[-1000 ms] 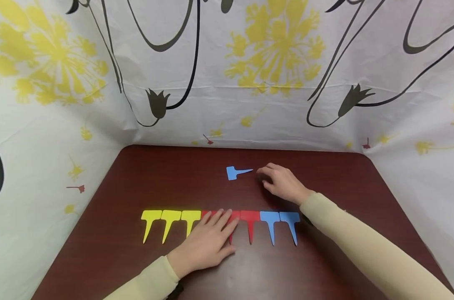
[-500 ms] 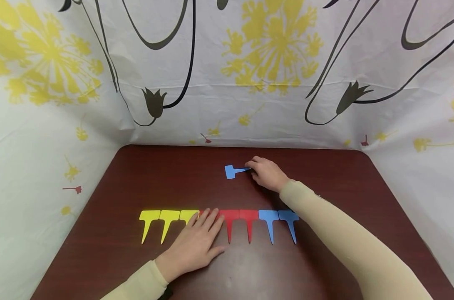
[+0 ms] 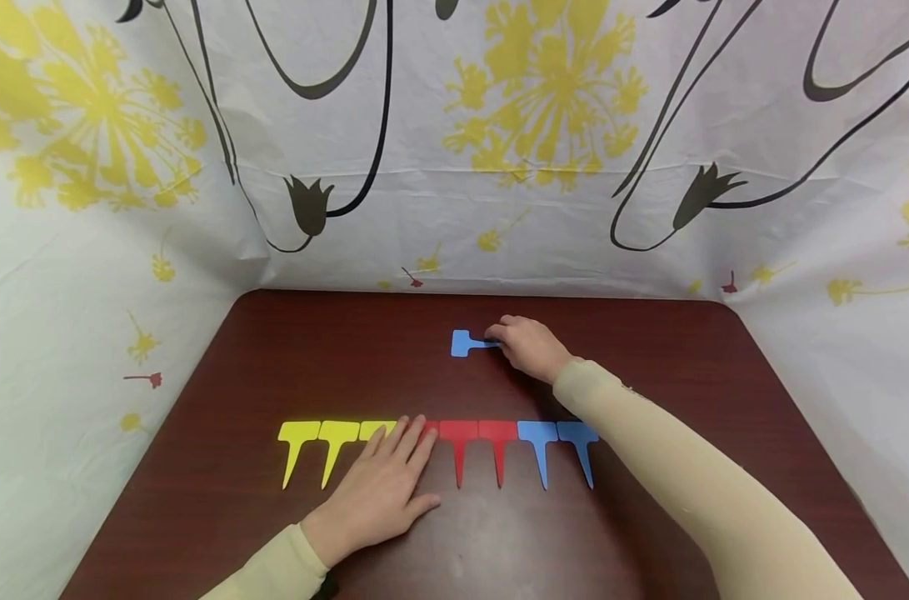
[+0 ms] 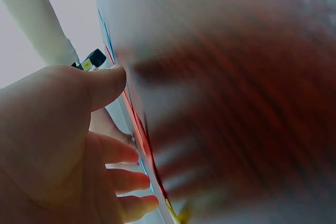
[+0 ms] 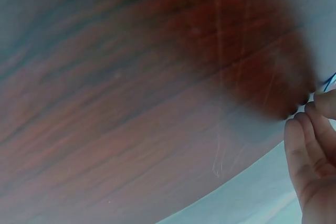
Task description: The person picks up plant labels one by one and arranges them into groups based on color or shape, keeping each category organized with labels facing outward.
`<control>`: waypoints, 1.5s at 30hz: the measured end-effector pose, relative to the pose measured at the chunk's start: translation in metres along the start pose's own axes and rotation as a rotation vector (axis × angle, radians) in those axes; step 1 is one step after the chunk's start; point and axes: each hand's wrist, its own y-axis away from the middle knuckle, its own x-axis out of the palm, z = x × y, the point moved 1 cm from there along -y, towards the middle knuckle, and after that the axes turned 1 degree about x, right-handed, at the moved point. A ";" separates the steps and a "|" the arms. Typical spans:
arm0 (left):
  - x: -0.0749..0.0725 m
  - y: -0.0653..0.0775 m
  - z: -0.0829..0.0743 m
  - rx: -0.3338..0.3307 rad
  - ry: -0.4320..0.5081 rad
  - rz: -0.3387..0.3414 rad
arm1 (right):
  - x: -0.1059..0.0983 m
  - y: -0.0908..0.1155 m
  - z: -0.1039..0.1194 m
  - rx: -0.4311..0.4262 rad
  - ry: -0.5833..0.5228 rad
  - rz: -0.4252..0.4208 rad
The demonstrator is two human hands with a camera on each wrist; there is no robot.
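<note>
A blue T-shaped plant label (image 3: 461,343) lies sideways near the back of the table, its broad head to the left. My right hand (image 3: 531,347) pinches its pointed stem, and the tip is hidden under the fingers. Closer in, a row of plant labels runs left to right with points toward me: yellow labels (image 3: 300,431), red labels (image 3: 460,430), then two blue labels (image 3: 538,431). Over the join of yellow and red, my left hand (image 3: 375,498) rests with fairly straight fingers, covering parts of those labels. In the right wrist view, thumb and fingertips (image 5: 296,121) meet beside a blue edge.
The dark reddish-brown table (image 3: 349,358) has rounded back corners. White cloth (image 3: 454,242) printed with yellow flowers and dark stems hangs behind it and on both sides. A small black object (image 4: 95,57) shows by the other sleeve in the left wrist view.
My right hand has reached left to the loose blue plant label and taken its stem; the label has turned slightly. My left hand has slid left along the row, uncovering more red.
</note>
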 end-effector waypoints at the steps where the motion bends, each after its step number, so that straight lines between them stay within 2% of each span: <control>1: 0.000 0.000 0.000 0.001 0.003 -0.001 | 0.000 0.001 0.000 -0.009 0.003 -0.002; 6: -0.001 0.001 0.001 0.003 0.004 -0.005 | -0.002 0.007 -0.002 -0.091 0.033 -0.040; 14: -0.002 0.003 0.002 0.007 0.011 -0.014 | -0.009 0.022 -0.007 -0.259 0.160 -0.203; 26: 0.000 0.005 0.004 0.007 0.017 -0.004 | -0.028 0.040 -0.010 -0.394 0.229 -0.343; 30: 0.000 0.005 0.005 0.008 0.013 0.004 | -0.032 0.049 -0.011 -0.393 0.234 -0.363; 40: -0.001 0.006 0.006 0.030 0.000 -0.003 | -0.036 0.086 -0.011 -0.344 0.144 -0.279; 45: -0.002 0.008 0.008 0.034 -0.015 -0.015 | -0.044 0.103 -0.013 -0.328 0.107 -0.292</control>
